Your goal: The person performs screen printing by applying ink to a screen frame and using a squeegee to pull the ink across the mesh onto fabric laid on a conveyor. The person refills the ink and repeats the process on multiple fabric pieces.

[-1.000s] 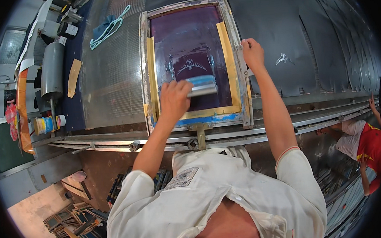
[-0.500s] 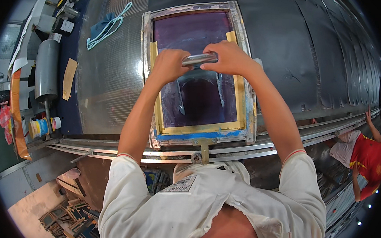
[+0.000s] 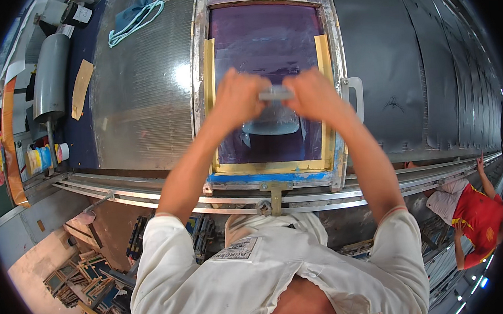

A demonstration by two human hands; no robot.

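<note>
My left hand (image 3: 241, 98) and my right hand (image 3: 315, 94) are both closed on the ends of a squeegee (image 3: 275, 93), a grey bar held crosswise. They are slightly blurred by motion. Beneath them is a screen-printing frame (image 3: 199, 74) with dark purple mesh (image 3: 265, 37). Between the hands and the frame's near end, a pale, glossy wet band (image 3: 271, 126) lies across the mesh, with thin wet streaks at its sides. Yellow tape (image 3: 246, 168) borders the mesh, and blue tape (image 3: 247, 179) runs along the near edge. The squeegee's lower edge is hard to make out.
A metal rail (image 3: 322, 201) passes in front of me, with a bracket (image 3: 276, 198) at the frame. Dark sheets (image 3: 383, 70) cover the table at right; a cloth with light-blue cord (image 3: 136, 26) lies left. A person in red (image 3: 477, 216) stands far right. Stacked frames (image 3: 93, 282) sit lower left.
Both hands have come nearer to me with the squeegee, and the pale wet band now shows in front of it. The whole view has shifted a little.
</note>
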